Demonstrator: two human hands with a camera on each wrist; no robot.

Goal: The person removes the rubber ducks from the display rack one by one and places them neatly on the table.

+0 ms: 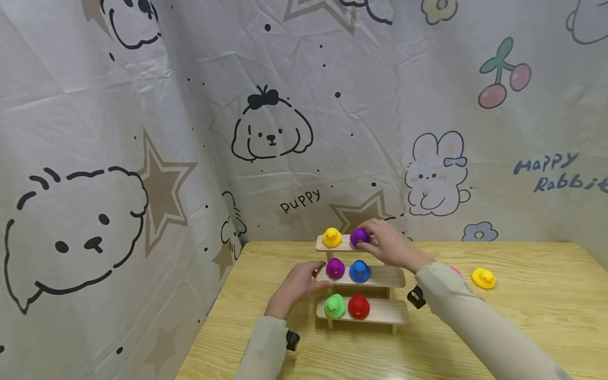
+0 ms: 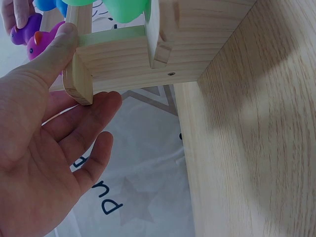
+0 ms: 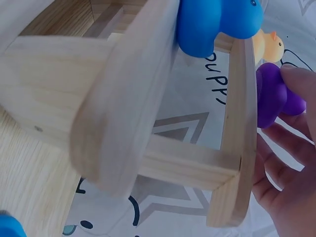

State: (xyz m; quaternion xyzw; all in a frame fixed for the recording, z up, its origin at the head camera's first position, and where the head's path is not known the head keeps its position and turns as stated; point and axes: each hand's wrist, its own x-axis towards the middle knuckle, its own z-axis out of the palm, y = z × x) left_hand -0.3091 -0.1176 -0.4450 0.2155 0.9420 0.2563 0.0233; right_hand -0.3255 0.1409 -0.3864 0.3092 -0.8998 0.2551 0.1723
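Observation:
A three-tier wooden stand [image 1: 380, 312] holds rubber ducks in pairs. On its top tier, my right hand [image 1: 394, 247] pinches a purple duck [image 1: 359, 237] between thumb and fingers, beside a yellow duck [image 1: 331, 237]. In the right wrist view this purple duck [image 3: 272, 94] sits at the board's edge. My left hand [image 1: 299, 285] grips the left end of the middle tier, thumb above and fingers below, as the left wrist view shows. That tier bears a magenta duck [image 1: 335, 268] and a blue duck [image 1: 359, 271]. Green [image 1: 334, 306] and red [image 1: 358, 306] ducks occupy the bottom tier.
On the wooden table [image 1: 537, 316], another yellow duck [image 1: 483, 278] lies right of the stand. A pink object [image 1: 456, 270] is mostly hidden behind my right sleeve. Part of a blue object [image 3: 11, 227] shows low in the right wrist view. Printed curtains [image 1: 332, 132] hang behind and left.

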